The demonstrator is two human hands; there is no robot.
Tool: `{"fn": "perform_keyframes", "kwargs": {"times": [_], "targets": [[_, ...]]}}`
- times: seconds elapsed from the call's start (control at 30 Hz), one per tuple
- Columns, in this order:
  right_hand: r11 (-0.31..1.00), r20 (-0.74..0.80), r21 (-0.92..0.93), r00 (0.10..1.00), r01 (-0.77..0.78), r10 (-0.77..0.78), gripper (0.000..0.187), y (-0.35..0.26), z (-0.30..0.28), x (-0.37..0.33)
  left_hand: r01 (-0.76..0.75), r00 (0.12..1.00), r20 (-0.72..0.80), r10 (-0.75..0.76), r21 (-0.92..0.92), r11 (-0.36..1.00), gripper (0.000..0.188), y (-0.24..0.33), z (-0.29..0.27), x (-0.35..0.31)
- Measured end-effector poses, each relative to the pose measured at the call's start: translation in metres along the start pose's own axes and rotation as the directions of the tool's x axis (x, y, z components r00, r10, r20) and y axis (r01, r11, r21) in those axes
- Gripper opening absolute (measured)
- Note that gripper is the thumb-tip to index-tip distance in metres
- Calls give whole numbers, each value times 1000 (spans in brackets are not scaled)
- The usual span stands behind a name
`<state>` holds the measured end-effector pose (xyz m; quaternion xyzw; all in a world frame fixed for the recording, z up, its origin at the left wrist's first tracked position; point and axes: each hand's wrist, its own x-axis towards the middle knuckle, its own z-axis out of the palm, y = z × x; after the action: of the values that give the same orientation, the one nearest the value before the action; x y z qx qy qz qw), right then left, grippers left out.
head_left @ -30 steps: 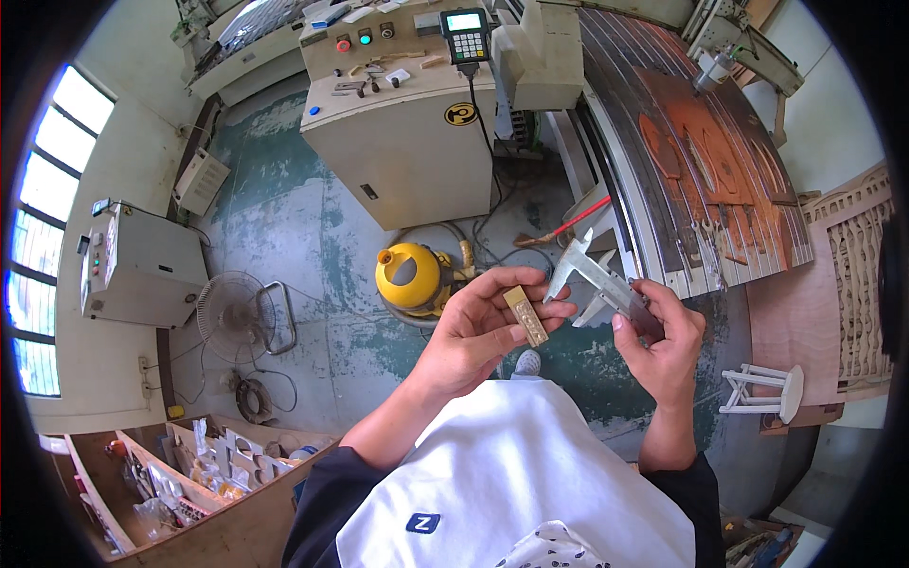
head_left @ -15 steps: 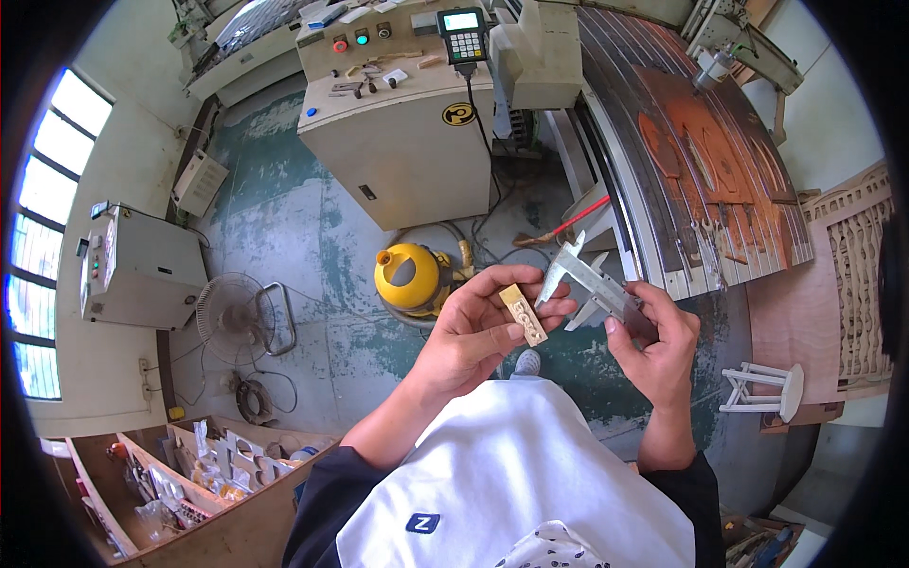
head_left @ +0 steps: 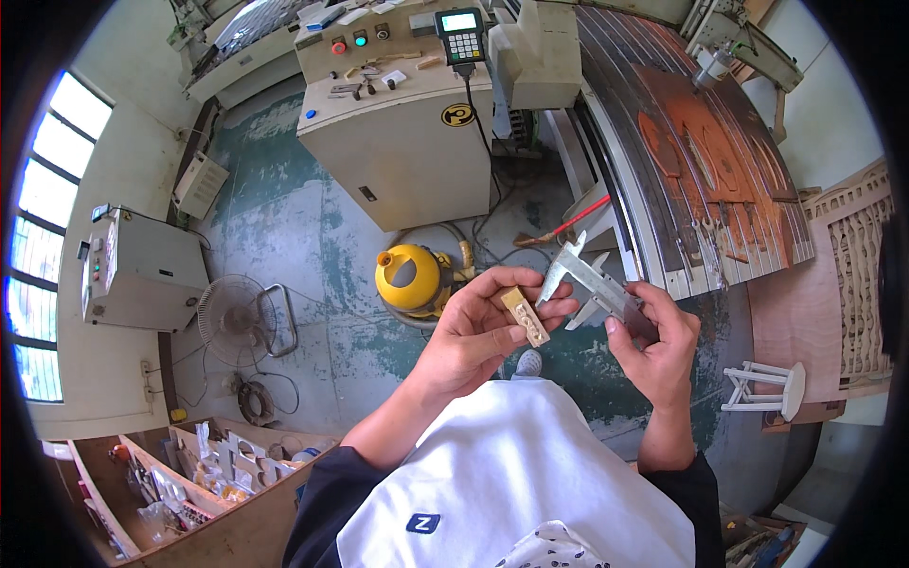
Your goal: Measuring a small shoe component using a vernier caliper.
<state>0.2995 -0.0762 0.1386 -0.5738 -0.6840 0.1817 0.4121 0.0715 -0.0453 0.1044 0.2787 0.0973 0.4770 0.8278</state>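
Note:
My left hand (head_left: 478, 324) is closed on a small carved wooden block (head_left: 525, 316), thumb on its near end and fingers behind it. Raised carving covers most of the block's upper face, and its far end is plain. In my right hand (head_left: 660, 339) is a metal vernier caliper (head_left: 598, 286), gripped by its body between thumb and fingers. The caliper's jaws point left toward the block, with one jaw tip close to the fingers of my left hand. Whether that tip touches them I cannot tell.
Ahead stands a beige control cabinet (head_left: 398, 161) with a handheld keypad (head_left: 461, 38). A yellow vacuum cleaner (head_left: 413, 276) and a fan (head_left: 230, 320) sit on the floor. To the right are a slotted machine bed (head_left: 701, 151) and a white stool (head_left: 763, 390); lower left, a wooden compartment box (head_left: 227, 519).
The wooden block has turned slightly in my left hand, showing more of its side. The caliper and my right hand hold almost the same place.

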Motion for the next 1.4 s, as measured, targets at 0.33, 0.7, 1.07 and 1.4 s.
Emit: {"fn": "perform_keyframes", "kwargs": {"times": [0.33, 0.7, 1.07, 1.4], "targets": [[1000, -3, 7, 1000, 0, 0, 33, -2, 0, 1, 4, 1000, 12, -4, -19, 1000, 38, -1, 0, -1], [1000, 8, -3, 1000, 30, -30, 35, -6, 1, -2, 10, 995, -104, -11, -6, 1000, 39, -4, 4, -1], [999, 4, -24, 999, 48, -48, 37, -9, 1, -3, -36, 995, -92, 44, 91, 995, 40, -6, 4, -2], [998, -25, -23, 998, 56, -57, 41, -7, 4, -6, -43, 996, -75, 50, 98, 994, 39, -6, 7, -1]]}}
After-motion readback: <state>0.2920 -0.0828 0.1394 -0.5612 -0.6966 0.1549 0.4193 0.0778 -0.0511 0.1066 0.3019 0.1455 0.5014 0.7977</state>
